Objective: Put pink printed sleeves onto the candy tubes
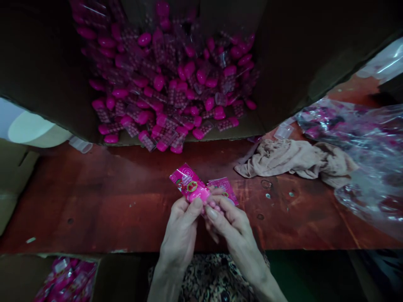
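Both my hands meet over the front of the table. My left hand (pixel 181 228) pinches a glossy pink printed wrapper sleeve (pixel 186 178), its free end pointing away to the upper left. My right hand (pixel 234 228) is closed around a small clear candy container (pixel 216 207) with pink balls inside. The container's pink cap end (pixel 202 193) meets the sleeve's near end; how far it sits inside is partly hidden by my fingers. Just beyond my right fingers, more pink wrapper sleeves (pixel 228 189) lie flat on the wood.
A big cardboard box (pixel 289 63) lies open toward me, full of pink-capped candy containers (pixel 176 96). A crumpled cloth (pixel 292 159) and a clear plastic bag (pixel 374 167) lie right. Lower left, another box holds wrapped pink pieces (pixel 67 279). The reddish wooden table (pixel 94 201) runs between.
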### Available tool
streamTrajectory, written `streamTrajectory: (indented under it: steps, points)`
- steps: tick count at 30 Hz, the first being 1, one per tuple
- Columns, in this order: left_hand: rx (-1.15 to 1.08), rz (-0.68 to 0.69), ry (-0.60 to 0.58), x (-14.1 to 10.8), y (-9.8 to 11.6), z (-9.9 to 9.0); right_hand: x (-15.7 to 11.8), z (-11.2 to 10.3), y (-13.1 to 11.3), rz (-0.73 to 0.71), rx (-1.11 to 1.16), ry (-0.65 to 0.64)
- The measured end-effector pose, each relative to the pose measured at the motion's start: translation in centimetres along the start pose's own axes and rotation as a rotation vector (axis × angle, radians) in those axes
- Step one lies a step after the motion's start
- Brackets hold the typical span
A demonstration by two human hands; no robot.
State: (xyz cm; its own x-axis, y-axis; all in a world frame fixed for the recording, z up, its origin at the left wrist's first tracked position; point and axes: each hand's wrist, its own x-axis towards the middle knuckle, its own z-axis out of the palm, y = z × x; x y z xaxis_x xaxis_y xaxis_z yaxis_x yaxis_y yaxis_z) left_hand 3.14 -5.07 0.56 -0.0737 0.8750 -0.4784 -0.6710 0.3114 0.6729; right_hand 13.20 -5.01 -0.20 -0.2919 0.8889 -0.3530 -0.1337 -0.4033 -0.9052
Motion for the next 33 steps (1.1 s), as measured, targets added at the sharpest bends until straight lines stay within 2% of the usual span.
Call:
streamTrajectory:
  steps: [3,8,11,14,17,20,25,29,33]
  points:
    - [0.028,0.004,0.048,-0.3,-0.1,0.2,0.1,0.4,0.1,0.031,0.219,-0.057]
    - [0.055,-0.002,0.182,-0.5,-1.2,0.3,-0.1,1.4,0.6,-0.109,-0.014,0.093]
    - [0.035,0.004,0.126,-0.4,-1.3,0.2,0.2,1.2,0.9,-0.133,-0.103,0.105]
    - [-0.005,0.033,0.059,-0.2,-0.5,-0.2,0.4,0.8,1.0,-0.085,-0.116,0.042]
    - [0.024,0.093,0.109,-0.1,0.3,-0.7,0.3,0.8,1.0,-0.098,-0.179,0.066]
    - [0.01,0.079,0.149,0.1,0.5,-1.0,0.1,0.9,1.1,-0.24,-0.286,0.142]
    - [-0.042,0.061,0.17,-0.1,0.1,-1.1,0.2,0.9,1.6,-0.389,-0.375,0.061]
    - [-0.082,0.051,0.168,-0.1,0.0,-1.2,0.2,1.3,2.1,-0.407,-0.319,0.17]
    - [-0.097,0.045,0.163,-0.1,-0.1,-1.0,0.1,1.7,2.4,-0.325,-0.252,0.218]
